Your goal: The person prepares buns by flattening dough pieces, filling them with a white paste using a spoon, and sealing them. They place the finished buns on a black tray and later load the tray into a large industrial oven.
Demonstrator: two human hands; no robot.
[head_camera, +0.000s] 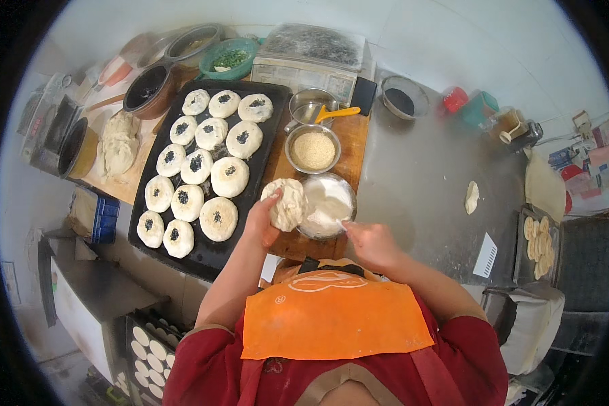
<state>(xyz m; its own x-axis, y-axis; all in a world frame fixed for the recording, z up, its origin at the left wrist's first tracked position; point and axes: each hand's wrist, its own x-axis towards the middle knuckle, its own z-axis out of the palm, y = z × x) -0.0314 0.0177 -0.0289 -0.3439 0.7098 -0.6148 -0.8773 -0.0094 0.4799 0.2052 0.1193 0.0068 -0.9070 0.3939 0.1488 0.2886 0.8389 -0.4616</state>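
Note:
My left hand [263, 219] holds a soft, flattened piece of dough [285, 204] beside the rim of a metal bowl. In that metal bowl [330, 200] lies a white, flour-like powder or paste. Between the fingers of my right hand [374, 244] is a small white utensil [342, 223], its end inside the bowl. Just behind stands a metal bowl of pale sesame seeds [313, 148]. To the left, a black baking tray [279, 109] carries several round dough buns [229, 176], many topped with dark seeds.
A yellow-handled brush [339, 112] rests across a metal pot [304, 99]. Behind are a scale [304, 76], a dark phone-like slab [364, 95] and a bowl of black seeds [401, 100]. A dough mass [117, 144] lies far left; a white scraper [485, 256] lies right.

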